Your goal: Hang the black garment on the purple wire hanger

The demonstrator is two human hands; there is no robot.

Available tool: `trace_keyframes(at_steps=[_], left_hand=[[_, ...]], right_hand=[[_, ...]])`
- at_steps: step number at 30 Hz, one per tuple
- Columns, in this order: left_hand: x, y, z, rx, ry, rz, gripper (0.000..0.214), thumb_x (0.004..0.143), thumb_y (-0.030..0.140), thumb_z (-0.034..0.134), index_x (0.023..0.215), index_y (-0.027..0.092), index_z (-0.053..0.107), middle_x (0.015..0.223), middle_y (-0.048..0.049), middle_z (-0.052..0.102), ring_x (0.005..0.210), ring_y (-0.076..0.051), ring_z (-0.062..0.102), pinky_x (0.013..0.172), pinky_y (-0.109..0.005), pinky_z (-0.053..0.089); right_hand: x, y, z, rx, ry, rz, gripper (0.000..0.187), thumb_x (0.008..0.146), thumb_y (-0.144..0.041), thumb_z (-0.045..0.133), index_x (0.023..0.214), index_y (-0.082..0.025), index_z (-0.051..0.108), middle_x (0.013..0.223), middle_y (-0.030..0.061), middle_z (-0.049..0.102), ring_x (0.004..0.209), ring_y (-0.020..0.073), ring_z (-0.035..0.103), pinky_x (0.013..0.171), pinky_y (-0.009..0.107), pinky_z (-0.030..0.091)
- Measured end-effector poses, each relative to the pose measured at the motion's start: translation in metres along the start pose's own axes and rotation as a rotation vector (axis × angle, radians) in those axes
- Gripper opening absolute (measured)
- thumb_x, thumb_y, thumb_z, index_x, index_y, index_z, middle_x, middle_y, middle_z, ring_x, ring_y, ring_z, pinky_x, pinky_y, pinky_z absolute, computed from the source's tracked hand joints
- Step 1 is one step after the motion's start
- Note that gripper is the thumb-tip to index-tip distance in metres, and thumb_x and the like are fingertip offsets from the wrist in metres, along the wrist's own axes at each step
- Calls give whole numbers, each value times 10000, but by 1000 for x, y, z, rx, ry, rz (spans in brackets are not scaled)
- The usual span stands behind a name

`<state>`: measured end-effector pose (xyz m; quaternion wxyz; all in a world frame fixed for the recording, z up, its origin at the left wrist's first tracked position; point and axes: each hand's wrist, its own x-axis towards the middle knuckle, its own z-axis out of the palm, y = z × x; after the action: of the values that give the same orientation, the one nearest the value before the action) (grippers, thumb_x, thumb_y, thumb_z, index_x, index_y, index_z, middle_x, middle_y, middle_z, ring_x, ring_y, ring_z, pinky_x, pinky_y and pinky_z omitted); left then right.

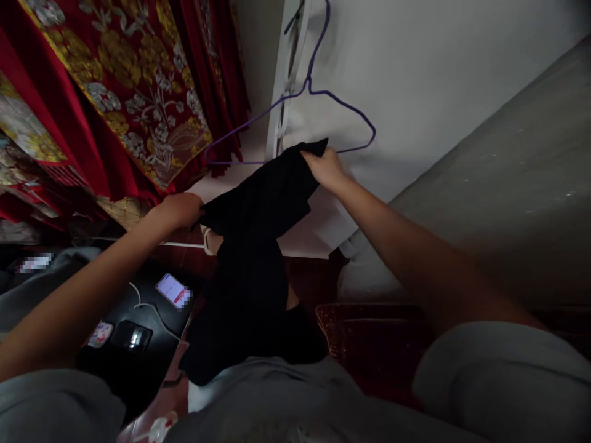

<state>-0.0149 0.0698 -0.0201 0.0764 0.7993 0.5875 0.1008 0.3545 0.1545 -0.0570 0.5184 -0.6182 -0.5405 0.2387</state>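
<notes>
A black garment (pixel 263 197) is stretched between my two hands in front of my body; its exact kind cannot be told from its folds. My left hand (pixel 183 209) grips its left end, the fingertips mostly hidden. Higher up on the right, my right hand (pixel 325 167) pinches the other end, with a pointed corner of cloth sticking out above the fingers. Just behind the cloth hangs a thin purple clothes hanger (pixel 308 83), and the garment overlaps part of its bottom bar. Dark clothing on my legs blends with the garment's lower side.
Red curtains with gold and silver flowers (pixel 138 74) hang at the left. A white panel (pixel 415 61) stands behind the hanger, beside a large grey covered surface (pixel 498 203). On a black tabletop (pixel 152 363) lie a lit phone (pixel 172 288), a dark device (pixel 132 336) and a white cable (pixel 159 315).
</notes>
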Motion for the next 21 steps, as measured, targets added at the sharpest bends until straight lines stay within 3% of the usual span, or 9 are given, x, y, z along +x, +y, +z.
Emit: trace_keyframes(at_steps=[2, 4, 6, 8, 12, 16, 17, 19, 21], left_hand=[[-2, 5, -6, 0, 69, 5, 207, 770, 137, 769, 630, 197, 629, 467, 49, 404, 580, -204, 562, 882, -449, 542], [-1, 16, -16, -27, 177, 50, 130, 889, 148, 630, 794, 191, 709, 587, -8, 573, 655, -218, 616, 907, -443, 538], [6, 30, -27, -110, 303, 131, 233, 954, 155, 516, 989, 189, 744, 787, -62, 707, 793, -230, 677, 954, -416, 530], [18, 48, -36, -240, 388, 227, 288, 964, 154, 486, 1080, 188, 747, 893, -76, 748, 887, -235, 702, 971, -388, 531], [53, 89, -47, -400, 369, 362, 321, 891, 66, 530, 1096, 182, 749, 1012, -60, 762, 1042, -245, 699, 1043, -383, 508], [76, 117, -59, -374, 371, 417, 416, 834, -44, 532, 1123, 186, 724, 1106, -38, 740, 1128, -235, 659, 1117, -378, 442], [78, 118, -63, -371, 361, 417, 406, 835, -53, 529, 1100, 186, 722, 1078, -31, 734, 1111, -232, 658, 1113, -377, 438], [79, 115, -70, -406, 325, 397, 323, 864, -27, 533, 1019, 184, 721, 978, -19, 709, 1068, -232, 658, 1089, -382, 442], [78, 107, -77, -493, 302, 359, 200, 917, 58, 560, 933, 189, 711, 884, -11, 672, 1044, -240, 649, 1061, -395, 451]], right_hand=[[2, 3, -21, -79, 50, -24, 235, 778, -270, 787, 659, -199, 597, 700, 29, 621, 861, 236, 671, 763, 329, 544], [2, 3, -43, -110, 78, -36, 286, 738, -232, 803, 596, -216, 556, 613, -6, 539, 757, 207, 627, 700, 315, 533], [-1, 0, -58, -92, 89, -42, 294, 726, -199, 795, 582, -225, 540, 578, -26, 491, 692, 182, 583, 642, 296, 509], [-8, -6, -64, -54, 66, -26, 289, 734, -173, 777, 583, -224, 536, 576, -30, 482, 658, 160, 550, 609, 279, 479], [-40, -22, -53, -2, -3, 32, 249, 790, -191, 739, 623, -205, 555, 637, -11, 551, 668, 143, 553, 626, 274, 462], [-79, -38, -51, 92, -81, -152, 90, 821, -260, 717, 842, -206, 648, 897, 47, 691, 895, 195, 647, 791, 309, 525], [-86, -41, -56, 117, -51, -238, 153, 809, -244, 713, 950, -214, 658, 1026, 62, 704, 974, 202, 650, 838, 313, 527], [-94, -44, -71, 143, 112, -362, 381, 786, -215, 705, 1157, -239, 619, 1293, 86, 642, 1076, 207, 637, 866, 313, 522], [-95, -43, -91, 136, 314, -384, 485, 795, -207, 686, 1262, -258, 565, 1436, 108, 537, 1074, 203, 634, 836, 315, 515]])
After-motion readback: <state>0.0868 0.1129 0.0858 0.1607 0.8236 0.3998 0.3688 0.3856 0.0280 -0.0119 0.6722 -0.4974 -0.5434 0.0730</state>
